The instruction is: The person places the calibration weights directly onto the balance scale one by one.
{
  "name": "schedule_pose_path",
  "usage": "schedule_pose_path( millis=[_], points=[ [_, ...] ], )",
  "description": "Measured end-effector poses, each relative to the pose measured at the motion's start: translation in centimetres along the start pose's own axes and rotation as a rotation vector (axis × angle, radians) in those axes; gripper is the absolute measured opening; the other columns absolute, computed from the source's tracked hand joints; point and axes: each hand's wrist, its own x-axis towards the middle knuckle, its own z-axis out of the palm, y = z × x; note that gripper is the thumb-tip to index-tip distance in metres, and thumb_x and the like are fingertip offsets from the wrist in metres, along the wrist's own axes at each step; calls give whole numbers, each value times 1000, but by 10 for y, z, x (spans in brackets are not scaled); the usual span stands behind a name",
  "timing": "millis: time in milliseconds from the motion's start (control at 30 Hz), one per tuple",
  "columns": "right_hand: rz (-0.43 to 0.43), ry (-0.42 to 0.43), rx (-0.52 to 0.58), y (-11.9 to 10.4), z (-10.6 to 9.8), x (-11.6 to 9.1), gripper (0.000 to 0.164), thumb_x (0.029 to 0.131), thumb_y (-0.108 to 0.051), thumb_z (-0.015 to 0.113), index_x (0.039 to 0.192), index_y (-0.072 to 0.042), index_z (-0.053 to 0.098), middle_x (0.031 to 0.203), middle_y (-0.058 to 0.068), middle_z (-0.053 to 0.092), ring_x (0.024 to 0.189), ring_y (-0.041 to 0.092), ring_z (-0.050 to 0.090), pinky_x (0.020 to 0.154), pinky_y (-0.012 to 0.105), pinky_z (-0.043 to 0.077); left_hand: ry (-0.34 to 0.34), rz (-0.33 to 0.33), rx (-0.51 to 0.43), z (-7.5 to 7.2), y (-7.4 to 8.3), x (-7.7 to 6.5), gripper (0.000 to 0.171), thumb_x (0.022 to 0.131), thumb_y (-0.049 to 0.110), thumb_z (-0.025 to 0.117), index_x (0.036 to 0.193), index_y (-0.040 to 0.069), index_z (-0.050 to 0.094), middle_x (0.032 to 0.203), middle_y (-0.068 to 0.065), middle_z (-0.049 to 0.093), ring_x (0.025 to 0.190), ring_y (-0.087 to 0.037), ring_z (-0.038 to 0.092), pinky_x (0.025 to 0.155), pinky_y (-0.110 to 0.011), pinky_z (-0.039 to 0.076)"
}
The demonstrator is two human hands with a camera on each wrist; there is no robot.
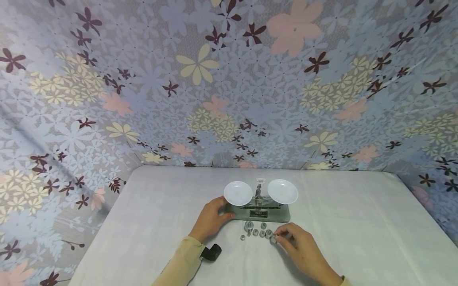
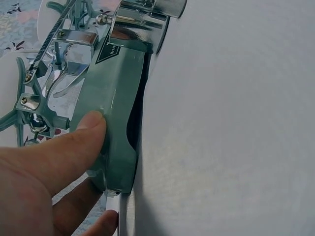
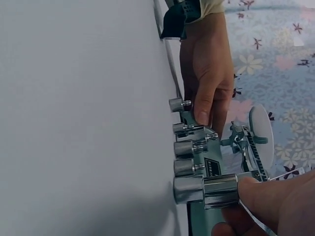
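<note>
A green balance scale (image 1: 237, 214) with two white pans stands near the middle of the table. My left hand (image 1: 212, 218) grips the left end of its base; in the left wrist view the thumb (image 2: 91, 129) presses on the green front face. Several knobbed metal weights stand before the scale, among them a large one (image 1: 249, 226) and a small one (image 1: 243, 237). My right hand (image 1: 304, 248) pinches a metal weight (image 3: 221, 191) by its knob at the group's right end. Whether that weight touches the table cannot be told.
The table (image 1: 358, 222) has a white cover and meets a flower-patterned wall (image 1: 229, 99) at the back. The white left pan (image 1: 237, 193) and right pan (image 1: 282, 191) sit above the scale's base. A black device (image 1: 212, 252) is strapped at the left wrist.
</note>
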Motion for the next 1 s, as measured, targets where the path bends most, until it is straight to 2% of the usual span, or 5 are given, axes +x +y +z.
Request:
schedule_pose_path(
  millis=[333,700,900,1000],
  points=[
    [-65,32,21,-3,-5,1,15,82,-18,70,88,-28,62,84,-21,57,78,-1,54,65,23,51,-14,-35,-11,0,2,0,51,80,29,71,127,13,57,132,-6,53,125,-25,46,106,-42,35],
    [-119,85,6,-9,-11,4,16,82,-17,70,89,-29,62,84,-23,57,78,0,54,63,22,50,-6,-39,-30,0,3,0,51,81,29,70,128,14,56,133,-6,53,125,-25,45,106,-42,35],
    [-112,97,-11,-13,-15,8,15,83,-19,70,90,-31,62,86,-22,56,78,1,54,62,26,50,5,-34,-40,1,2,-1,48,81,28,71,124,14,58,132,-5,54,124,-23,47,105,-41,36],
    [-137,109,-20,-14,-16,10,15,83,-20,70,89,-32,62,85,-23,56,79,1,53,62,26,49,12,-39,-37,2,2,-1,47,80,29,71,123,14,59,131,-5,54,123,-24,47,105,-42,37]
  ],
)
